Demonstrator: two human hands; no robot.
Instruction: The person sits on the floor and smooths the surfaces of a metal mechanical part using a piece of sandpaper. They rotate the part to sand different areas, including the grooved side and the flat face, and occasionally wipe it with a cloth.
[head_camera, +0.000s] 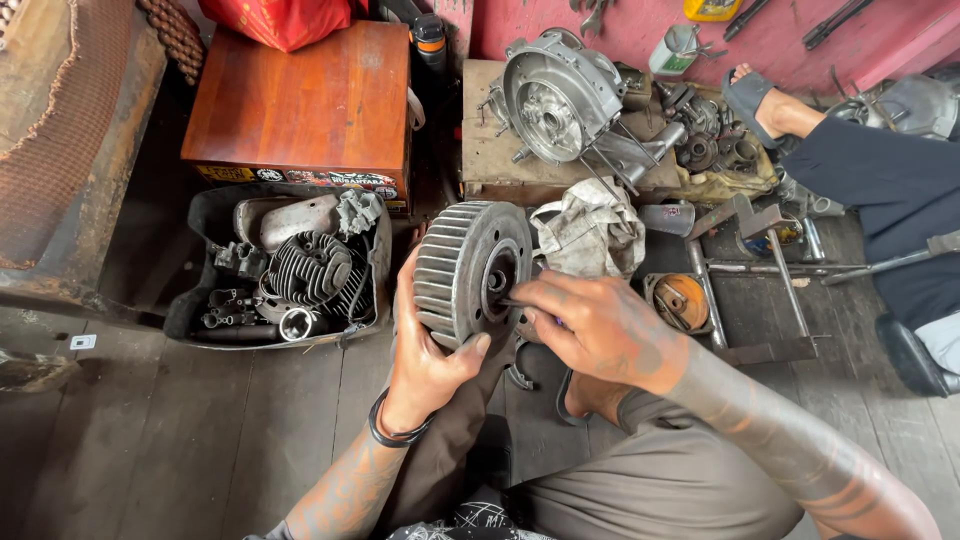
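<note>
1. On the wooden floor (200, 440): a brown wooden box (300, 100), then a black tray (205, 215) of engine parts.
2. Finned metal wheel (468, 270), held upright above the lap; left hand (425, 365) grips its lower rim.
3. Right hand (590, 325) pinches a thin tool (515, 303) at the wheel's hub.

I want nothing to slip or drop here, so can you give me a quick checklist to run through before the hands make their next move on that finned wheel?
1. Left hand grips the finned flywheel from below: ok.
2. Right hand holds a thin tool at the flywheel's hub: ok.
3. Tool tip seated in the hub: cannot tell, too small.
4. Flywheel supported on something other than the hand: cannot tell.
5. Grey rag close behind the flywheel, within reach: ok.
6. Parts tray with the cylinder head on the left, apart from the hands: ok.
</note>
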